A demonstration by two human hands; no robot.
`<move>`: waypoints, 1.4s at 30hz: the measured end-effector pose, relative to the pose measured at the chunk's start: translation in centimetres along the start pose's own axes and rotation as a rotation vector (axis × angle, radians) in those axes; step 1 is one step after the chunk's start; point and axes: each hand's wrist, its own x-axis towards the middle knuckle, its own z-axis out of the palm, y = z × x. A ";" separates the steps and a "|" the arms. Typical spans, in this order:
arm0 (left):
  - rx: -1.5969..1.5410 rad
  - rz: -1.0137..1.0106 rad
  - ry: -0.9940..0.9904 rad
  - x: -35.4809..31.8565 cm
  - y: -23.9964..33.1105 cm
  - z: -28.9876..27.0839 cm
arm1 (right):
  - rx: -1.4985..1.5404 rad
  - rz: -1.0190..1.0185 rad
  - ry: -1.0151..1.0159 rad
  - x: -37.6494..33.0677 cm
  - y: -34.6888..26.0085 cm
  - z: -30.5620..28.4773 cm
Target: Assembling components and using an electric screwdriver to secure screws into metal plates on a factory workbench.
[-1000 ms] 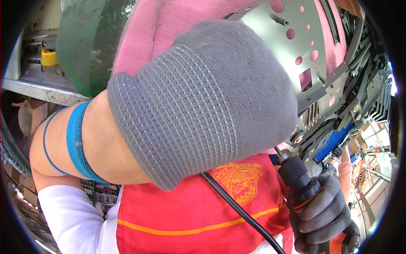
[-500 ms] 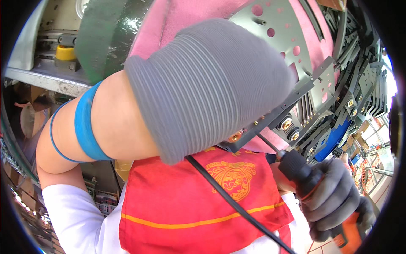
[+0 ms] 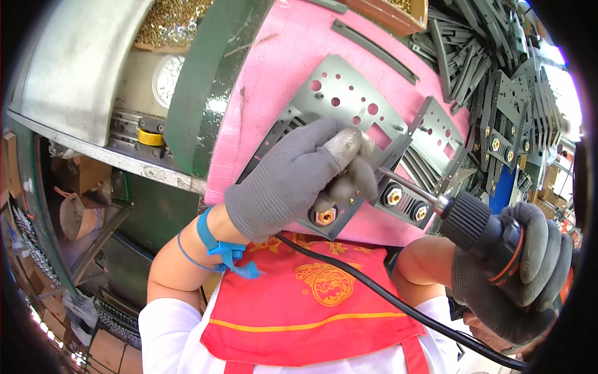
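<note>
My left hand (image 3: pixel 283 171), in a grey glove, hangs over a grey perforated metal panel (image 3: pixel 346 93). Its fingers are curled with thumb and fingertips together; what they pinch, if anything, is hidden. My right hand (image 3: pixel 529 268), also gloved, is wrapped round a black-and-orange power screwdriver (image 3: pixel 467 218). The tool's long bit points left, its tip near the panel's edge by the left fingers. A second perforated panel (image 3: pixel 433 124) stands to the right. Brass fittings (image 3: pixel 325 216) sit on the near flanges of both panels.
A pink pad (image 3: pixel 268 81) lies under the panels, with a loose dark strip (image 3: pixel 374 50) at its far side. Metal brackets (image 3: pixel 473 68) are heaped at the far right. A box (image 3: pixel 417 19) of small brass parts stands at the back. A black cable (image 3: pixel 380 287) crosses my red apron.
My left hand has dropped from close in front of the view to the panel, fingers now visible. The screwdriver, still in my right hand, now shows its bit tip at the panel's edge.
</note>
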 end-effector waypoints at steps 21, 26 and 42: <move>-0.061 -0.009 -0.118 -0.8 -0.5 -0.7 | -0.014 -0.006 -0.057 0.6 1.9 2.2; -0.194 0.014 -0.191 -0.6 -0.9 -0.2 | -0.047 0.020 -0.063 0.7 1.6 2.4; 0.568 0.115 0.420 -3.9 -2.0 -3.8 | -0.060 0.104 -0.082 0.3 2.4 0.3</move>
